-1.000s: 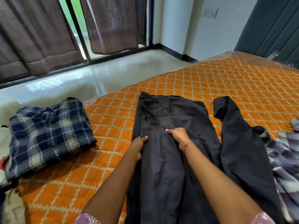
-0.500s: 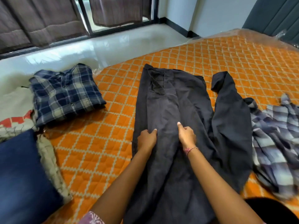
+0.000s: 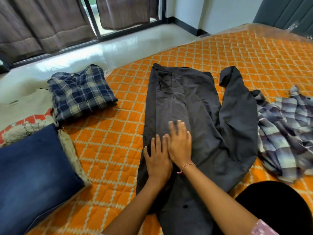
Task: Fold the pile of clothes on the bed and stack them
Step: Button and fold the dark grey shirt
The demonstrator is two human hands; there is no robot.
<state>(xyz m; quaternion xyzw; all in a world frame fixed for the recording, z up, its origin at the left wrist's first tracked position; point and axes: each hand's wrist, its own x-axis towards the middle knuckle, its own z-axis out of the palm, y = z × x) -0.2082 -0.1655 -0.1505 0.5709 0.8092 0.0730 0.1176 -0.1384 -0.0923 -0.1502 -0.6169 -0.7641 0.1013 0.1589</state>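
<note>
- The dark trousers (image 3: 186, 106) lie lengthwise in the middle of the orange bed (image 3: 254, 53), waistband toward 12 o'clock, one leg (image 3: 237, 102) splayed off toward 2 o'clock.
- Left hand (image 3: 157, 158) lies flat on the cloth, fingers straight and spread, holding nothing.
- Right hand (image 3: 180, 141) lies flat too, just beside the left at its 1 o'clock, fingers blurred in a sweep; it grips nothing.
- Half a second ago both hands sat with fingers curled at the fabric; now they are flattened and nearer the body. I take this as smoothing creases before the fold.
- Folded plaid shirt (image 3: 81, 92) sits at 10 o'clock, well apart; I judge it the start of the stack.
- A crumpled plaid garment (image 3: 286, 129) at 3 o'clock touches the trousers and is not yet folded.
- Blue cushion (image 3: 32, 168) at 8 o'clock.
</note>
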